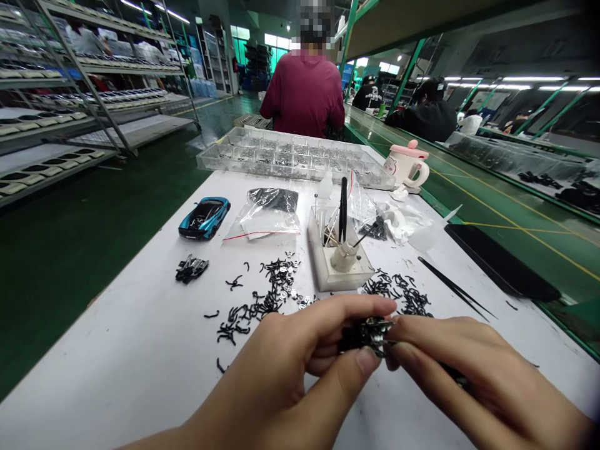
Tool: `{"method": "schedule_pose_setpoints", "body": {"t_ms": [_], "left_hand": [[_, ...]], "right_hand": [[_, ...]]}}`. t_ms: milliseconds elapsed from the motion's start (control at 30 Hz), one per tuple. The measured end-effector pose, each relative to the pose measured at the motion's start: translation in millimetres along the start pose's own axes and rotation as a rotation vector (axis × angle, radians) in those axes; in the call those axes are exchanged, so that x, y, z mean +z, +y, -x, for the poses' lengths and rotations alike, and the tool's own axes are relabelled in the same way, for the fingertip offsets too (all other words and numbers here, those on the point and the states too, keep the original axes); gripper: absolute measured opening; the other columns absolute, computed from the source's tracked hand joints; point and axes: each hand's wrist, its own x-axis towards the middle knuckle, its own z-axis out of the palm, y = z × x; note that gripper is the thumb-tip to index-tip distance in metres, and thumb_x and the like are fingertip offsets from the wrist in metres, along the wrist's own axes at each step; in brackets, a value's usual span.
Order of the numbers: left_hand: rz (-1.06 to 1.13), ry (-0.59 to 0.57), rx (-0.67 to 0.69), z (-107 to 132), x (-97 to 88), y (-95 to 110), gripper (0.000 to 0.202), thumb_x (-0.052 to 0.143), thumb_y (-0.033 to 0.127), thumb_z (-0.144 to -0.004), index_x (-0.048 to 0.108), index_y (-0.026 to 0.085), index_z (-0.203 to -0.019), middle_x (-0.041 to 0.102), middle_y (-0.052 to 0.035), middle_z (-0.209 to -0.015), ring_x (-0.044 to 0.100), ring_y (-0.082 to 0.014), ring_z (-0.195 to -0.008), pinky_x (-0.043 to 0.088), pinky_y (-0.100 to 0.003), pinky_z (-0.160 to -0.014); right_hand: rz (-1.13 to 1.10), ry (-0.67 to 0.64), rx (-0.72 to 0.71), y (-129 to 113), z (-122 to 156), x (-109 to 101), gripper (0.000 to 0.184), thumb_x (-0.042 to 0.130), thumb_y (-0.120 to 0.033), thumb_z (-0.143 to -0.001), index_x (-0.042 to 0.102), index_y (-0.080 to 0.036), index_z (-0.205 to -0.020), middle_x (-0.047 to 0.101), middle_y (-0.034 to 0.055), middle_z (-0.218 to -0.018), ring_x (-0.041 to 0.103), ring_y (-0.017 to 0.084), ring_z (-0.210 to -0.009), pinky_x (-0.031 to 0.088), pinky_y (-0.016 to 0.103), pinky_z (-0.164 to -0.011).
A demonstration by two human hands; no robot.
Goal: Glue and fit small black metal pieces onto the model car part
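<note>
My left hand [300, 362] is closed round a small black-and-silver model car part [374, 334], gripped between the thumb and the fingers. Against the right side of that part, the fingertips of my right hand [459, 369] are pinched together. Whatever they hold is mostly hidden, though something dark shows under the palm. Just beyond the hands lie loose small black curved pieces [269, 303], with some silver bits among them. A similar black-and-silver assembly [192, 269] rests at the left, below a blue model car [205, 217].
A white holder [335, 272] with upright tools and a small bottle stands mid-table. Black tweezers [454, 286] and a dark phone-like slab [501, 261] lie right. Behind are a plastic bag [269, 215], a compartment tray [290, 159] and a lidded mug [407, 165]. A person [307, 90] sits ahead.
</note>
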Motion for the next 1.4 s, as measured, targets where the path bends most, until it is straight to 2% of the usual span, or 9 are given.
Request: {"method": "schedule_pose_setpoints", "body": {"t_ms": [233, 333, 467, 600, 800, 933, 1000, 1133, 1400], "left_hand": [[0.021, -0.02, -0.027, 2.9, 0.5, 1.0, 0.014, 0.065, 0.02, -0.095, 0.066, 0.027, -0.106, 0.079, 0.008, -0.094, 0.075, -0.0069, -0.087, 0.052, -0.006, -0.076], [0.017, -0.01, -0.073, 3.9, 0.5, 0.5, 0.013, 0.065, 0.023, -0.096, 0.064, 0.028, -0.107, 0.079, 0.0068, -0.095, 0.074, -0.0082, -0.087, 0.052, -0.009, -0.073], [0.053, -0.002, -0.095, 3.6, 2.6, 0.4, 0.012, 0.065, 0.022, -0.096, 0.063, 0.027, -0.107, 0.079, 0.0056, -0.096, 0.074, -0.0082, -0.089, 0.052, -0.009, -0.075], [0.058, 0.016, -0.141, 3.8, 4.3, 2.9, 0.01, 0.066, 0.021, -0.096, 0.062, 0.026, -0.103, 0.078, 0.0061, -0.089, 0.073, -0.0064, -0.084, 0.05, -0.007, -0.07], [0.021, -0.078, -0.157, 3.1, 1.7, 3.2, 0.011, 0.059, 0.021, -0.099, 0.054, 0.026, -0.108, 0.078, 0.0053, -0.087, 0.073, -0.0089, -0.085, 0.05, -0.013, -0.072], [-0.017, -0.168, -0.18, 1.6, -2.5, -0.5, 0.012, 0.056, 0.026, -0.1, 0.053, 0.026, -0.112, 0.079, -0.0003, -0.097, 0.075, -0.0158, -0.094, 0.053, -0.021, -0.078], [-0.008, -0.159, -0.208, 1.3, -4.3, -1.9, 0.015, 0.059, 0.031, -0.098, 0.055, 0.026, -0.112, 0.078, -0.0019, -0.103, 0.075, -0.019, -0.097, 0.053, -0.023, -0.078], [0.095, -0.128, -0.273, 1.5, -4.1, -0.6, 0.02, 0.065, 0.034, -0.095, 0.058, 0.026, -0.112, 0.078, -0.0016, -0.104, 0.074, -0.0206, -0.098, 0.053, -0.026, -0.082], [0.112, -0.114, -0.294, -2.3, -2.5, 2.8, 0.019, 0.068, 0.034, -0.093, 0.061, 0.027, -0.11, 0.076, 0.003, -0.094, 0.072, -0.0153, -0.089, 0.05, -0.021, -0.074]], "right_hand": [[0.023, 0.015, 0.008, 2.6, 8.3, 7.4, 0.024, 0.037, -0.043, -0.112, 0.05, -0.033, -0.13, 0.073, 0.0009, -0.107, 0.073, 0.014, -0.092, 0.059, 0.014, -0.08], [0.001, 0.044, -0.018, 0.7, 3.3, 10.5, 0.026, 0.034, -0.037, -0.113, 0.049, -0.031, -0.133, 0.075, 0.0024, -0.103, 0.074, 0.015, -0.086, 0.06, 0.016, -0.076], [-0.121, -0.014, -0.009, -6.0, -7.4, 5.7, 0.023, 0.036, -0.034, -0.112, 0.058, -0.029, -0.108, 0.076, -0.0014, -0.09, 0.074, 0.013, -0.073, 0.056, 0.014, -0.057], [-0.266, -0.059, 0.087, -10.0, -12.8, 2.4, 0.033, 0.042, -0.027, -0.109, 0.062, -0.024, -0.084, 0.073, -0.0034, -0.077, 0.071, 0.01, -0.065, 0.054, 0.011, -0.058], [-0.448, -0.237, 0.248, -2.9, -15.8, 4.2, 0.047, 0.038, -0.043, -0.111, 0.063, -0.021, -0.077, 0.065, -0.0022, -0.066, 0.061, 0.009, -0.056, 0.049, 0.014, -0.055], [-0.644, -0.453, 0.382, 3.4, -14.8, 0.7, 0.061, 0.031, -0.06, -0.109, 0.062, -0.02, -0.075, 0.047, -0.0024, -0.054, 0.041, 0.009, -0.045, 0.034, 0.016, -0.041], [-0.586, -0.411, 0.367, 2.8, -14.6, -1.3, 0.061, 0.035, -0.063, -0.107, 0.062, -0.02, -0.074, 0.042, -0.0027, -0.052, 0.038, 0.009, -0.043, 0.034, 0.016, -0.039], [-0.271, -0.166, 0.245, -4.1, -20.2, -1.4, 0.058, 0.044, -0.071, -0.101, 0.067, -0.021, -0.083, 0.048, -0.0001, -0.055, 0.052, 0.014, -0.051, 0.045, 0.02, -0.046], [-0.062, -0.112, 0.138, -5.2, -8.7, -0.6, 0.042, 0.049, -0.057, -0.104, 0.068, -0.024, -0.087, 0.062, 0.0025, -0.065, 0.062, 0.018, -0.061, 0.049, 0.025, -0.054]]}}
